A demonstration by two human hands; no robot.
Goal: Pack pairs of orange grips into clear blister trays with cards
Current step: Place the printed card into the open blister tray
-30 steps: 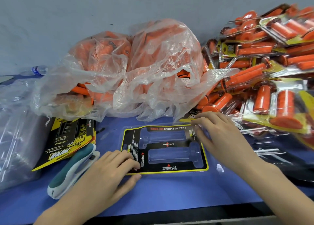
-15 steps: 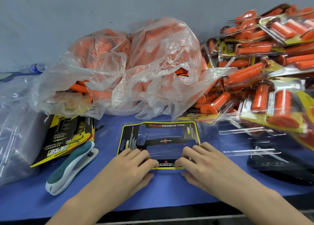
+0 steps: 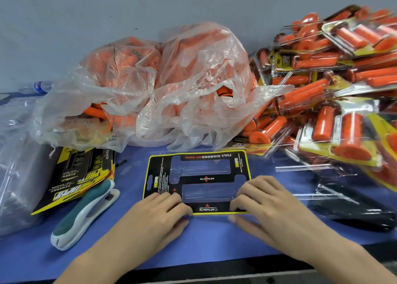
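1. A black and yellow card lies flat inside a clear blister tray on the blue surface, directly in front of the person.
2. The tray's two long cavities show through the card's cut-outs, and both hold no grip.
3. The left hand rests with fingers laid flat on the near left corner of the card, grasping nothing.
4. The right hand presses its gently bent fingertips on the near right corner, also holding nothing. Its thumb lies by the tray's near edge, too blurred to tell whether it touches it.
5. Loose orange grips sit in crumpled clear plastic bags behind the tray, against the grey wall.
6. To the right, a heap of packed blisters rises in a slope, each showing orange grips over a yellow card.
7. A stack of spare cards lies to the left of the tray, partly under the edge of the bags.
8. A teal and white stapler lies just in front of that stack, near the left hand but apart from it.
9. At the far left is a clear bag of stacked empty trays, with a water bottle lying behind it.
10. A dark object sits on the surface to the right of the right hand; what it is cannot be told.
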